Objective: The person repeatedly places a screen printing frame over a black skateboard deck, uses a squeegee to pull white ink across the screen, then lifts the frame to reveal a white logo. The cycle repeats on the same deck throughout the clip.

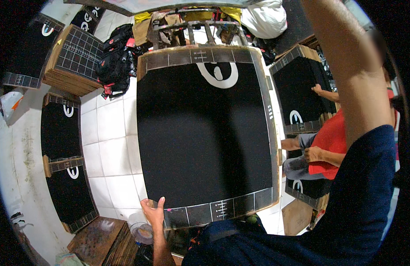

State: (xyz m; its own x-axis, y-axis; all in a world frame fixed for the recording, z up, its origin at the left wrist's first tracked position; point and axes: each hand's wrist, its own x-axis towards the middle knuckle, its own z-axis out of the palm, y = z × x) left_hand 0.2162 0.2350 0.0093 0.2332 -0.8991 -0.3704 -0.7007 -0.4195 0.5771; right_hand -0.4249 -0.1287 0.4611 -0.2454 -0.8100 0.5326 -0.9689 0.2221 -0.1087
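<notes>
In front of me lies a large flat board (194,215) with ruled dark strips at both ends. A black fabric panel (187,133) is spread over it, with a white ring-shaped print (232,81) at its far end. My left hand (155,215) grips the board's near left corner, thumb on top and the other fingers at the edge. Up at the right my right arm (366,102) is raised, and its hand lies beyond the upper edge of the view. A dark band of shadow runs down the fabric.
At the right a person in a red shirt (331,142) stands beside boards with black panels (298,93). Stacked boards (72,57) and a black bag (116,62) are at the left. A clear plastic container (141,229) stands near my left forearm. Behind the board is a metal rack (198,26).
</notes>
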